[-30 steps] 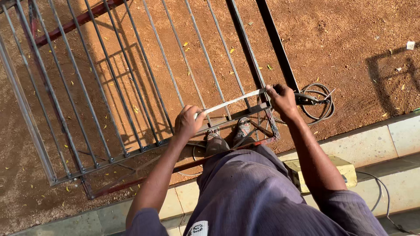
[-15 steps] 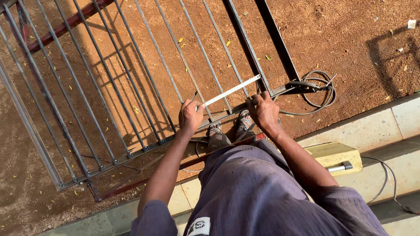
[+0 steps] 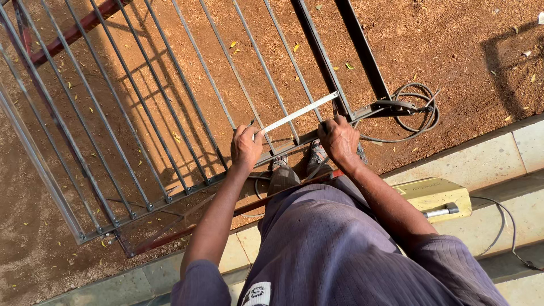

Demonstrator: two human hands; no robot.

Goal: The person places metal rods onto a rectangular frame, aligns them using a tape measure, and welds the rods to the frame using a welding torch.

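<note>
A metal gate of thin grey bars (image 3: 187, 107) lies flat on red-brown dirt. My left hand (image 3: 246, 146) grips one end of a flat steel ruler (image 3: 300, 112), and a small dark tip sticks out above the fingers. The ruler lies slantwise across two bars towards a thick dark upright (image 3: 320, 54). My right hand (image 3: 338, 139) is curled on the gate's lower rail (image 3: 294, 141), just below the ruler's far end. My shoes (image 3: 283, 170) stand at that rail.
A dark cable (image 3: 416, 110) coils on the dirt to the right of the gate's corner. A pale concrete kerb (image 3: 470, 164) runs along the bottom right, with a yellow box-shaped machine (image 3: 436, 195) on it. A reddish rod (image 3: 187, 229) lies beside the kerb.
My right hand has slid left along the lower rail, away from the cable coil, to the ruler's far end. My left hand and the ruler have shifted slightly up the bars.
</note>
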